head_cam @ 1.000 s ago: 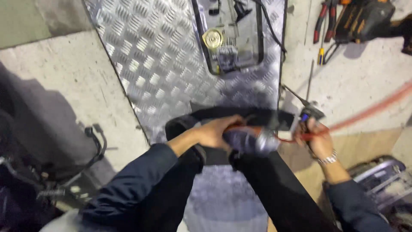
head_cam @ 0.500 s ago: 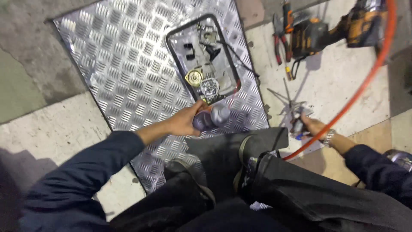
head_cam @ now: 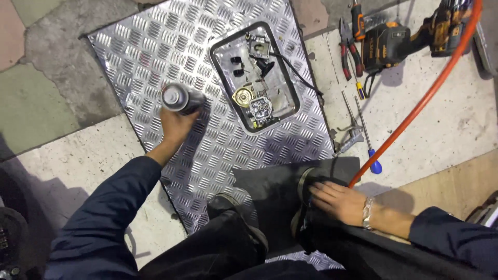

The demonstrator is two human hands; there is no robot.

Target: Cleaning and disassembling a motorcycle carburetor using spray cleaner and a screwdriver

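My left hand grips a grey spray can and holds it upright on the diamond-pattern metal plate, left of a shallow metal tray. The tray holds a small carburettor, a brass round part and other little pieces. My right hand rests flat on my dark shoe, fingers spread, holding nothing. An orange hose ends just above that hand.
On the pale floor to the right lie a blue-handled screwdriver, an air blow gun, red-handled pliers and a cordless drill. My knees fill the bottom. A dark machine part sits at bottom left.
My left hand has carried the spray can leftward, away from the tray, and set it on the plate. My right hand has let go of the blow gun and dropped onto my shoe.
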